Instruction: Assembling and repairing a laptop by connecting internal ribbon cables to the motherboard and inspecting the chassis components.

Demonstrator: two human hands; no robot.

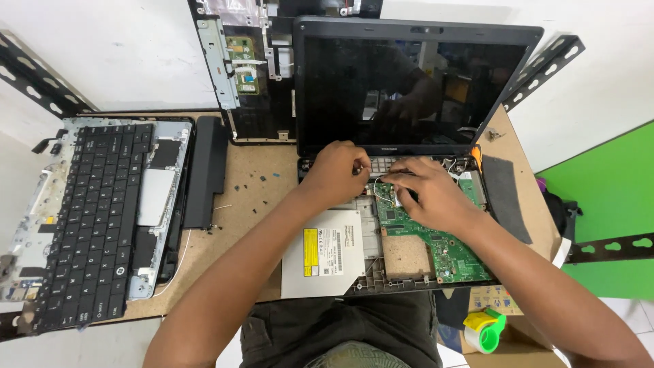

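A brown board table (259, 197) carries everything; at nine o'clock lies a palmrest (34, 232) with a black keyboard (95, 218) on it; beside it a black battery (206, 170); loose screws (252, 182) near centre; an open laptop (409, 204) at three o'clock; a dark pad (505, 197) by the right edge.

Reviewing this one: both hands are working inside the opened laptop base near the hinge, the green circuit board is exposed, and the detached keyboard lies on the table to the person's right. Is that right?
Not quite. The head view shows the detached keyboard lying to the person's left, not the right. The rest holds: the left hand and right hand work inside the opened laptop base near the hinge, and the green circuit board is exposed.
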